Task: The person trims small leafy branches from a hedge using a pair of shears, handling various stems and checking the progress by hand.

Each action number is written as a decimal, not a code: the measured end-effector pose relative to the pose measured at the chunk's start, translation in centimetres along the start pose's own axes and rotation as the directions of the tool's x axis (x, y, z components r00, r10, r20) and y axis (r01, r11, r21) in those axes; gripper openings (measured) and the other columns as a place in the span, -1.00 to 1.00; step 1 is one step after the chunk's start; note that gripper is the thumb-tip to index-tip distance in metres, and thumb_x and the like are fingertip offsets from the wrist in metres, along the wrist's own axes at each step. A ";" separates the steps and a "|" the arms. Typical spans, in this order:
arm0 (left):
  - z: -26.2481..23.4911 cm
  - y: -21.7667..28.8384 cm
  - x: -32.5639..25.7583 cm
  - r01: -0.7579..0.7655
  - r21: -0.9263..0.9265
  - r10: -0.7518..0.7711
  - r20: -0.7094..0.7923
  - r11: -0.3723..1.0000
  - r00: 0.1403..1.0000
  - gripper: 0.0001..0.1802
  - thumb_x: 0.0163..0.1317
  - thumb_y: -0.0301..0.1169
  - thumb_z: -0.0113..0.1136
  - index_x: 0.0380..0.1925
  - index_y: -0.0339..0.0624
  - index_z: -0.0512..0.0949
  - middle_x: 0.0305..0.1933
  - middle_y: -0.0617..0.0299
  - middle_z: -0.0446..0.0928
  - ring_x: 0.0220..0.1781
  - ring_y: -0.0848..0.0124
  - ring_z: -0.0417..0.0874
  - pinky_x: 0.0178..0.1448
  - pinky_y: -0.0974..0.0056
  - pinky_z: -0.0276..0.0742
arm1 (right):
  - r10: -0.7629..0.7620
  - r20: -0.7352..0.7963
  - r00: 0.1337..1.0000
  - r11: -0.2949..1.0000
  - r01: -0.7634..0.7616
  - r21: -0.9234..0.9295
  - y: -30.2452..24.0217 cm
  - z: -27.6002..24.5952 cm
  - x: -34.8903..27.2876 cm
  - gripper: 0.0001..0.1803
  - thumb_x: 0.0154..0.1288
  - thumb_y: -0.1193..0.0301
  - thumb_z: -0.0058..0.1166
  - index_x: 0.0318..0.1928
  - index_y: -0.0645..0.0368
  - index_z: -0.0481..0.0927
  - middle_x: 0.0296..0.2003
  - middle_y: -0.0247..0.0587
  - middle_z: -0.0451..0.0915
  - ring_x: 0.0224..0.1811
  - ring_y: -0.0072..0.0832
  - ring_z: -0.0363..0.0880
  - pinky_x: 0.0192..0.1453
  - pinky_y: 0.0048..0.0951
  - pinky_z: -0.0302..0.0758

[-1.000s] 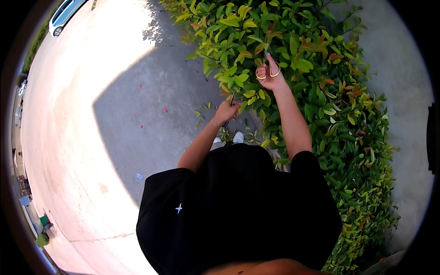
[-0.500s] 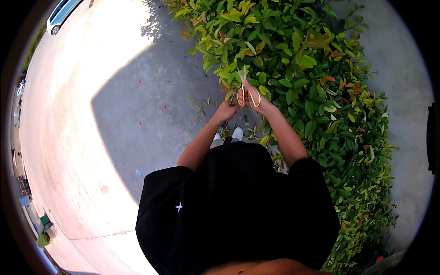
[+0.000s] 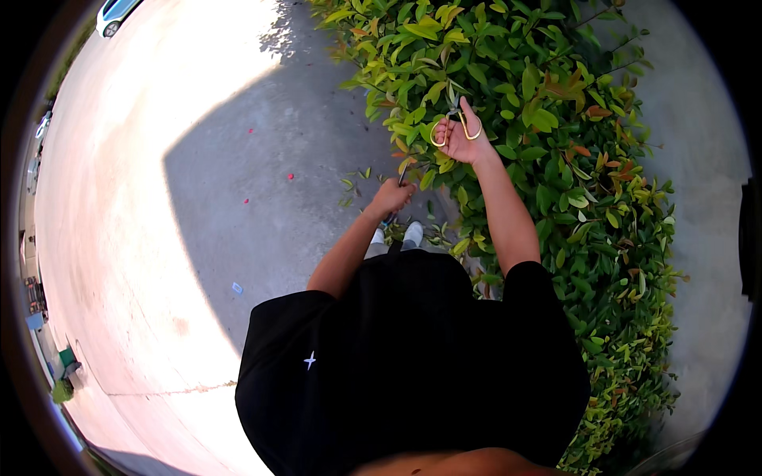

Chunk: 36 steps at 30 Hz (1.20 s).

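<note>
The person stands on a grey concrete pavement [image 3: 262,198], close beside a long hedge of green and yellow-green leaves with some reddish ones [image 3: 556,159]. The right hand [image 3: 459,136] is raised over the top of the hedge, and its fingers go through the yellow loop handles of a pair of garden scissors [image 3: 452,127]. The hand is curled around the loops, not spread. The dark blades point up and away into the leaves, but I cannot tell if they are apart or together. I think the scissors are held high like this because the top shoots are there.

The left hand [image 3: 392,196] is lower, at the near edge of the hedge, closed like a fist around a thin dark stem or twig [image 3: 402,174]. It seems to hold the twig steady or aside; what exactly it is stays too small to tell.

Small cut leaves [image 3: 357,178] lie on the pavement near the white shoes [image 3: 401,236], just below the hands.

No packages, labels or signs are clear. Far at the left rim are small green and blue objects [image 3: 63,373], too blurred to name, and a light-coloured car [image 3: 115,12] is at the top.
</note>
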State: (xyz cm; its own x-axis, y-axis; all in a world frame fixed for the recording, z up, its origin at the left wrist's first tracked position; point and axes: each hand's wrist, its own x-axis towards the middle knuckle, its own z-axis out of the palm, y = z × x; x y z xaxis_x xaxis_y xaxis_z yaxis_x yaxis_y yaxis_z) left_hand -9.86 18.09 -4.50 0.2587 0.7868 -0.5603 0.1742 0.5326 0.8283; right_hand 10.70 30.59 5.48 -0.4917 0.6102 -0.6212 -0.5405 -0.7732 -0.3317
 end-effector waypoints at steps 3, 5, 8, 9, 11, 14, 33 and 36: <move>-0.2 0.2 -0.3 0.022 0.009 -0.022 -0.014 1.000 1.000 -0.75 0.27 -0.26 0.17 -0.35 -0.25 0.61 -0.63 0.29 0.45 -0.80 0.55 0.29 -0.73 0.36 0.16 | 0.038 0.029 0.999 0.989 -0.033 -0.141 1.5 1.8 -0.3 -0.26 0.23 -0.35 -0.05 -0.42 0.20 0.46 -0.46 -0.26 0.47 -0.42 -0.39 0.48 -0.25 -0.45 0.51; -0.2 0.1 0.0 0.035 0.004 -0.035 -0.027 0.999 0.999 -0.74 0.27 -0.26 0.16 -0.36 -0.25 0.61 -0.62 0.30 0.46 -0.79 0.55 0.31 -0.72 0.36 0.17 | 0.028 0.072 0.997 0.985 -0.015 -0.171 3.1 2.0 -0.9 -0.27 0.25 -0.33 -0.07 -0.40 0.20 0.47 -0.45 -0.26 0.48 -0.41 -0.39 0.48 -0.24 -0.44 0.51; -0.3 -1.1 1.1 -0.108 -0.002 0.106 -0.205 0.994 0.973 -0.75 0.27 -0.27 0.18 -0.32 -0.26 0.62 -0.61 0.30 0.48 -0.72 0.56 0.39 -0.64 0.38 0.24 | 0.001 0.099 0.995 0.966 0.024 -0.256 5.4 2.1 -2.6 -0.32 0.36 -0.26 -0.18 -0.36 0.18 0.48 -0.44 -0.27 0.48 -0.39 -0.41 0.47 -0.21 -0.42 0.48; -0.2 0.5 1.0 -0.112 0.002 0.111 -0.194 0.994 0.975 -0.75 0.27 -0.27 0.18 -0.32 -0.26 0.62 -0.61 0.30 0.48 -0.72 0.56 0.39 -0.64 0.38 0.24 | -0.031 0.173 0.984 0.936 0.089 -0.341 5.9 0.8 -2.9 -0.35 0.40 -0.23 -0.19 -0.37 0.18 0.48 -0.44 -0.28 0.49 -0.40 -0.41 0.48 -0.20 -0.42 0.48; 0.1 4.5 0.6 -0.350 0.034 0.333 -0.406 0.936 0.851 -0.75 0.27 -0.28 0.20 -0.26 -0.27 0.62 -0.60 0.31 0.50 -0.61 0.55 0.48 -0.49 0.38 0.35 | -0.054 0.301 0.952 0.903 0.175 -0.392 6.6 -1.3 -4.2 -0.42 0.48 -0.12 -0.24 -0.37 0.15 0.47 -0.45 -0.30 0.48 -0.41 -0.43 0.47 -0.19 -0.40 0.45; 0.2 12.2 -0.6 -0.482 0.156 0.497 -0.445 0.862 0.744 -0.65 0.25 -0.26 0.24 -0.05 -0.23 0.56 -0.47 0.21 0.58 -0.48 0.48 0.58 -0.33 0.34 0.46 | -0.104 0.240 0.965 0.948 0.170 -0.270 7.7 -2.4 -6.3 -0.44 0.47 -0.11 -0.21 -0.38 0.15 0.46 -0.46 -0.31 0.47 -0.41 -0.43 0.45 -0.19 -0.40 0.44; -0.3 14.5 6.2 -0.342 0.418 0.468 -0.249 0.842 0.848 -0.71 0.23 -0.20 0.19 -0.41 -0.23 0.65 -0.57 0.20 0.66 -0.45 0.29 0.70 -0.27 0.20 0.55 | -0.171 -0.296 0.940 0.802 -0.042 -0.596 3.2 -2.3 -3.3 -0.40 0.23 -0.24 0.07 -0.44 0.09 0.45 -0.56 -0.41 0.45 -0.60 -0.58 0.45 -0.46 -0.54 0.47; -0.3 14.2 5.1 -0.316 0.413 0.443 -0.258 0.854 0.859 -0.71 0.24 -0.21 0.18 -0.42 -0.24 0.64 -0.55 0.19 0.66 -0.44 0.28 0.70 -0.27 0.20 0.55 | -0.153 -0.340 0.928 0.860 -0.045 -0.508 2.8 -2.9 0.5 -0.40 0.19 -0.23 0.13 -0.46 0.10 0.45 -0.61 -0.42 0.44 -0.65 -0.59 0.43 -0.53 -0.58 0.45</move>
State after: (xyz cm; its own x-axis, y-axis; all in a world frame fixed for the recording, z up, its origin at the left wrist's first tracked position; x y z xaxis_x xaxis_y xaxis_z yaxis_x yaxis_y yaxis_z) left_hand -6.37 29.73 4.42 0.0541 0.9919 -0.1146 0.4592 0.0772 0.8850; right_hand 10.95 28.25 2.25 -0.1417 0.6255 -0.7672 -0.0957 -0.7801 -0.6183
